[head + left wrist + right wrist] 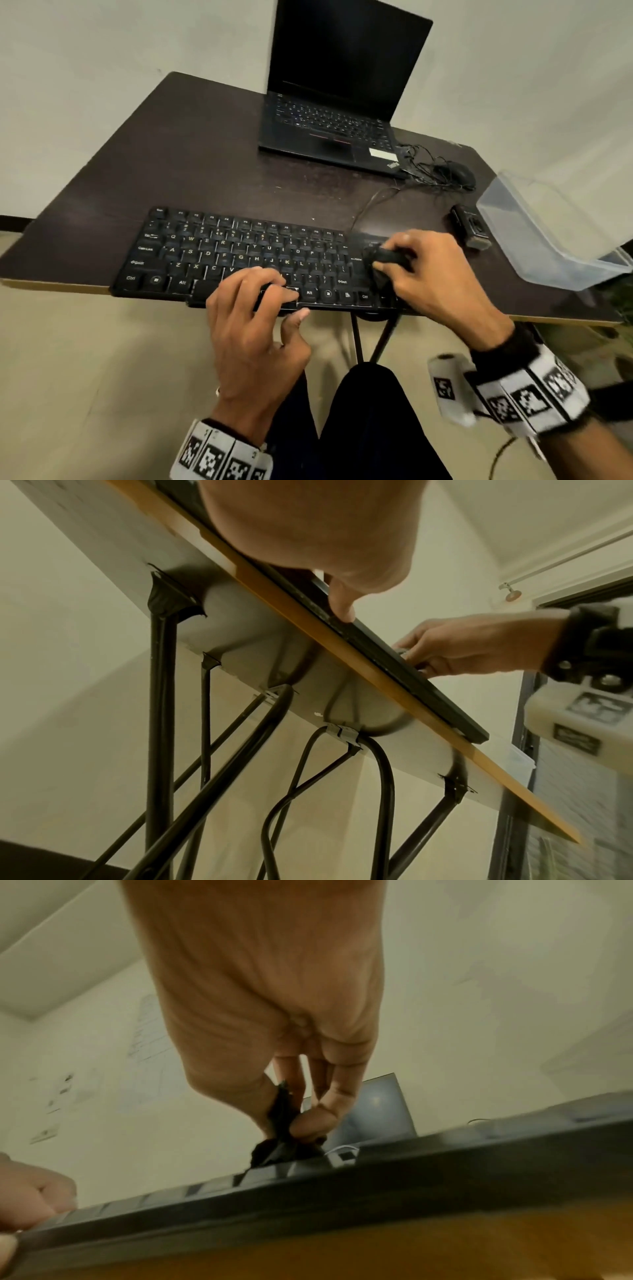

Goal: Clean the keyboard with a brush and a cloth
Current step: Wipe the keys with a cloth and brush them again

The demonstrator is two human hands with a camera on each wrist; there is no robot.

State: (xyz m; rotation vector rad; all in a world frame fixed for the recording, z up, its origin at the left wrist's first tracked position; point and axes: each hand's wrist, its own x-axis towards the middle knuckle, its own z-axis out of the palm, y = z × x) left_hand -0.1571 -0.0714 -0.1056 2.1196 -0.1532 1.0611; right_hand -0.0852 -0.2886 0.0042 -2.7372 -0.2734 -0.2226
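My right hand [424, 274] pinching cloth [385, 260] at keyboard [219, 250] right end; unwiped keys run leftward; left hand [253, 329] fingers curled, pressing front edge.

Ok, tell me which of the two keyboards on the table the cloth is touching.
The standalone keyboard at the table's near edge: the right hand presses the black cloth on its right end. The laptop keyboard behind lies untouched.

Black keyboard [239, 257] with pale legends lies flat at lower centre of the head view, its front edge overhanging the desk. Dark cloth [383, 262], bunched, rests on its right end. Black brush [469, 228] lies at right of frame, apart.
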